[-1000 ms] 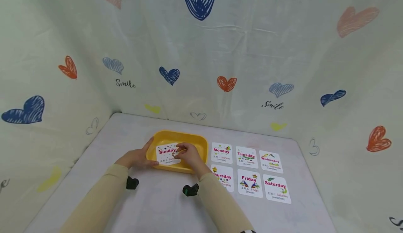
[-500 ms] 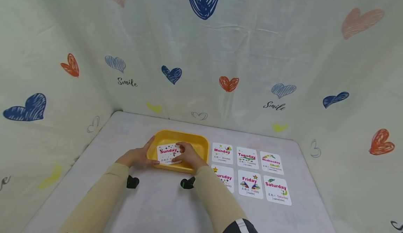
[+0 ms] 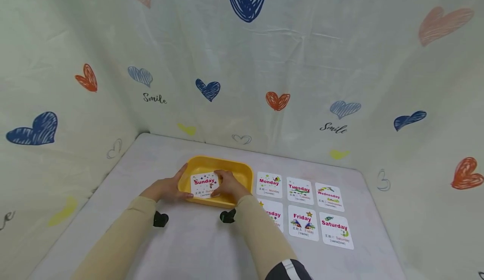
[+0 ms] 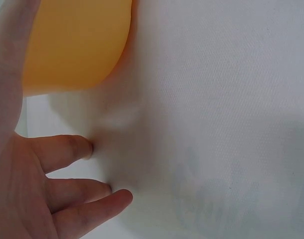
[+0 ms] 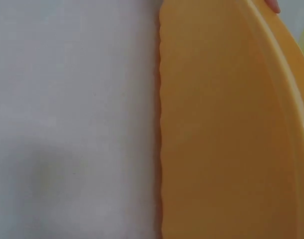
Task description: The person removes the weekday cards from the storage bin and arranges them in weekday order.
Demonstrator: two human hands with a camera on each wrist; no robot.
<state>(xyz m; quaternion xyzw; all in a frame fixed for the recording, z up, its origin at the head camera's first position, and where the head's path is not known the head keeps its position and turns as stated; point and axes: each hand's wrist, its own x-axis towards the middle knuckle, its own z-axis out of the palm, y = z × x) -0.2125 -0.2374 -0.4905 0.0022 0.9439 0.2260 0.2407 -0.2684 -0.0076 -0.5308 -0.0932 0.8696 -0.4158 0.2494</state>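
A white Sunday card (image 3: 201, 182) is in the left part of the yellow tray (image 3: 245, 174). My right hand (image 3: 231, 186) holds the card by its right edge, index finger at the top corner and thumb at the bottom. Whether the card touches the tray's floor I cannot tell. My left hand (image 3: 167, 188) rests against the tray's left end, thumb along the front side and a finger reaching up the left rim. In the left wrist view, its other fingers (image 4: 67, 149) are spread beside the tray. The right wrist view mostly shows the tray's outer wall (image 5: 222, 124).
Right of the tray lie two rows of day cards: Monday (image 3: 269, 184), Tuesday (image 3: 300, 190) and Wednesday (image 3: 330, 196) behind, Thursday (image 3: 275, 213), Friday (image 3: 303, 222) and Saturday (image 3: 336, 230) in front. A heart-printed curtain (image 3: 242, 61) surrounds the table (image 3: 189, 246).
My right thumb and index finger have spread apart from near the card's middle to its right edge, uncovering more of its print. The left hand keeps its place at the tray.
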